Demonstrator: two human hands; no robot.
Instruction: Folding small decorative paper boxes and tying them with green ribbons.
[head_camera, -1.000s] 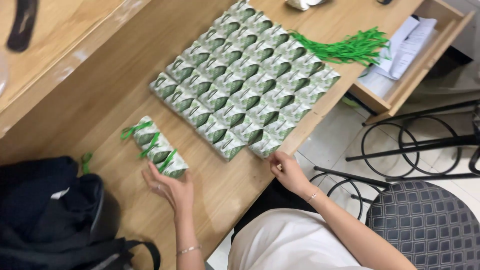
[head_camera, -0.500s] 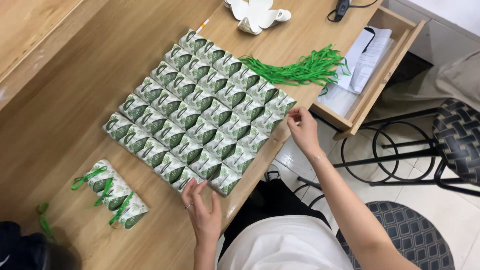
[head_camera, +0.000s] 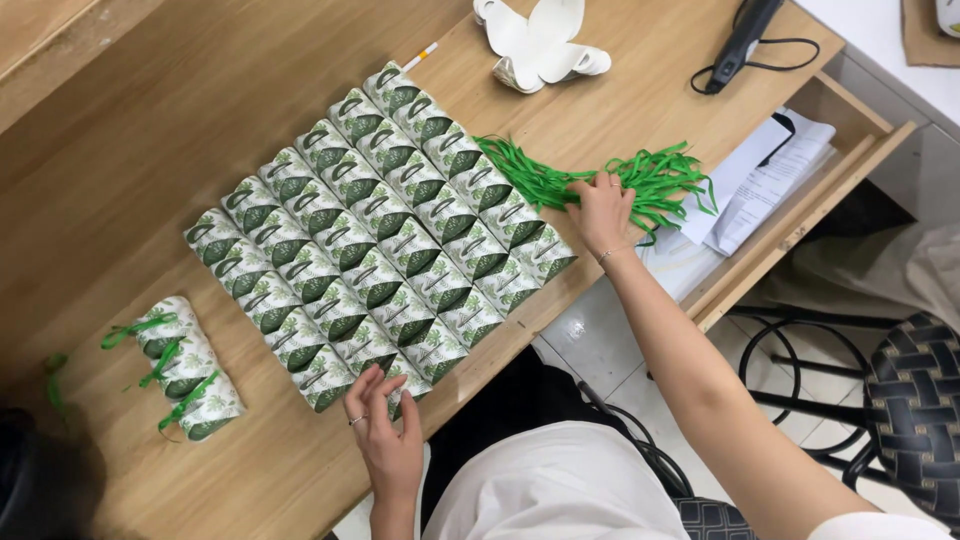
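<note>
My small boxes are white with green leaf print, my ribbons bright green, the counter light wood grain

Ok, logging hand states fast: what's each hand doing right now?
Left hand: open, fingertips on the nearest small box, not gripping.
Right hand: fingers closing on the green ribbons; a firm hold cannot be told.

Small white boxes with green leaf patterns lie packed in slanted rows across the wooden counter. Three more boxes with green ties sit apart at the left. An unfolded white box lies at the far edge.
</note>
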